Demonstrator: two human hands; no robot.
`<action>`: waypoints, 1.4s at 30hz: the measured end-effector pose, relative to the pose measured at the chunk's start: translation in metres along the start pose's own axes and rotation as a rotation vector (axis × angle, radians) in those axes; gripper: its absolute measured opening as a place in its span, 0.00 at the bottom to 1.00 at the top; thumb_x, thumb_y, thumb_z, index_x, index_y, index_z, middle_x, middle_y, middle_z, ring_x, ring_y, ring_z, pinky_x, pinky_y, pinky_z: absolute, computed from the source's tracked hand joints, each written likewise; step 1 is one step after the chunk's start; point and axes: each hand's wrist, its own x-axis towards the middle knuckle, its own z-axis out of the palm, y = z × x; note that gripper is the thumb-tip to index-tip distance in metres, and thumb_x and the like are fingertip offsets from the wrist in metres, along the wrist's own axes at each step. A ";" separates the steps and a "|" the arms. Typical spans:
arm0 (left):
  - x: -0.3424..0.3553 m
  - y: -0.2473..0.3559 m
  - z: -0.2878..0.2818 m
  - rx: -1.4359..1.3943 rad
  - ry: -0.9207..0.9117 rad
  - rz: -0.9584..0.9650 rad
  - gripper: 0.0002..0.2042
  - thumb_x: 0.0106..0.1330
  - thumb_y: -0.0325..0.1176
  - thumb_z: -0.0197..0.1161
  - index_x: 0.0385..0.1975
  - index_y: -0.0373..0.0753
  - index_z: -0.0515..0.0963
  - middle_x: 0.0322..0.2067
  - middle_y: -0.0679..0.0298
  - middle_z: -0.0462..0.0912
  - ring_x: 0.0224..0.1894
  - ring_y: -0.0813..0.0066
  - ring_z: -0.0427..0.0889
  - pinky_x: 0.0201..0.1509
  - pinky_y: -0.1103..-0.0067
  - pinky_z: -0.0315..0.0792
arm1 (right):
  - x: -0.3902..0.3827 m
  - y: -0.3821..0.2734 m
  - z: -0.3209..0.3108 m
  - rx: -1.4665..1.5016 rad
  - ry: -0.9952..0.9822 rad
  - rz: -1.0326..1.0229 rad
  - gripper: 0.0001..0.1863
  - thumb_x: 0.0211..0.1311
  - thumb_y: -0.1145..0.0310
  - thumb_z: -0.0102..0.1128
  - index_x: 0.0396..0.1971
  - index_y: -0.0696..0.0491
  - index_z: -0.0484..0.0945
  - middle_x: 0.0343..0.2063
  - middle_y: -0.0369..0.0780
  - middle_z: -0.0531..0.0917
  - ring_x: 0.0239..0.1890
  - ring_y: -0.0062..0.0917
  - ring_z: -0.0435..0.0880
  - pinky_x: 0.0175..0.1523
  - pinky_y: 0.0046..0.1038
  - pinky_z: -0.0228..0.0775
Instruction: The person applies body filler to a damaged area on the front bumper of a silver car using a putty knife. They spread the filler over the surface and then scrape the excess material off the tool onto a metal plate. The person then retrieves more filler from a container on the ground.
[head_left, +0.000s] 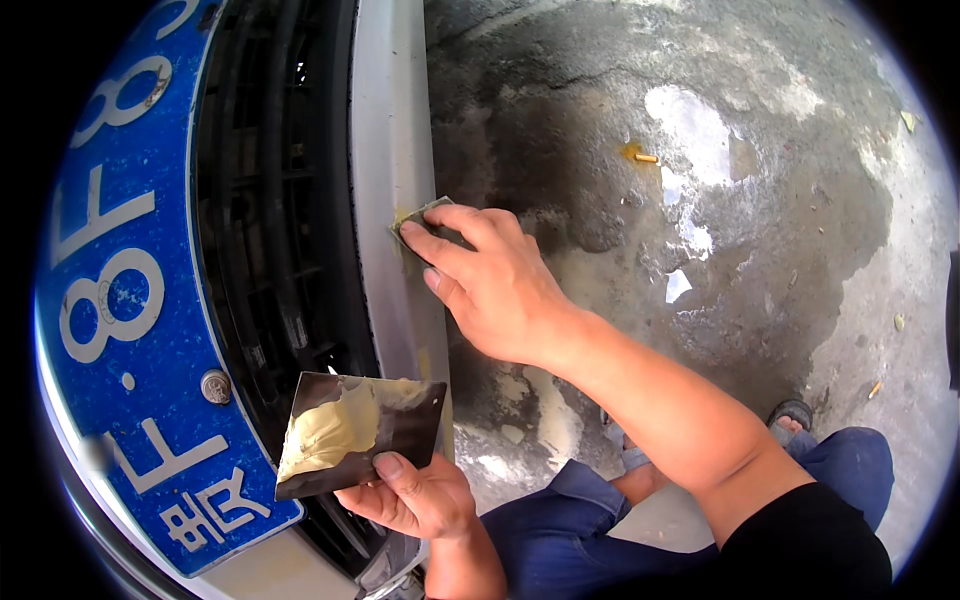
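Stained concrete floor (760, 260) lies beside a silver car bumper (393, 130), which borders a black grille (275, 220) and a blue license plate (180, 300). The left hand (430, 495) grasps a dark board (412, 425), thumb on top, carrying pale yellow paste (335, 432) near the grille. The right hand (495, 270) grips a small scraper (450, 234), its edge against the bumper at a yellowish smear (400, 214).

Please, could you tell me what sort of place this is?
Probably a vehicle workshop: there is a black car grille, yellowish paste on a dark board in the left hand, and stained concrete floor.
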 end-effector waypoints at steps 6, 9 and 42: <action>0.005 0.000 0.000 0.021 -0.096 0.034 0.28 0.67 0.20 0.46 0.67 0.47 0.55 0.68 0.56 0.54 0.68 0.57 0.57 0.70 0.60 0.55 | -0.003 0.013 -0.016 -0.016 -0.082 -0.014 0.19 0.60 0.69 0.56 0.53 0.47 0.75 0.53 0.38 0.72 0.51 0.41 0.70 0.51 0.44 0.65; 0.002 -0.001 -0.004 0.045 -0.108 0.039 0.28 0.67 0.20 0.46 0.68 0.49 0.55 0.68 0.56 0.54 0.68 0.56 0.57 0.70 0.59 0.55 | 0.010 0.017 -0.017 -0.001 -0.052 0.006 0.19 0.61 0.69 0.55 0.53 0.47 0.75 0.53 0.39 0.73 0.52 0.41 0.70 0.51 0.45 0.65; 0.016 0.027 0.023 -0.179 0.026 -0.196 0.23 0.69 0.25 0.48 0.64 0.36 0.56 0.59 0.55 0.68 0.59 0.63 0.70 0.65 0.64 0.62 | -0.020 0.026 -0.042 0.115 -0.132 -0.050 0.22 0.54 0.67 0.64 0.52 0.46 0.78 0.56 0.36 0.71 0.56 0.37 0.67 0.58 0.41 0.62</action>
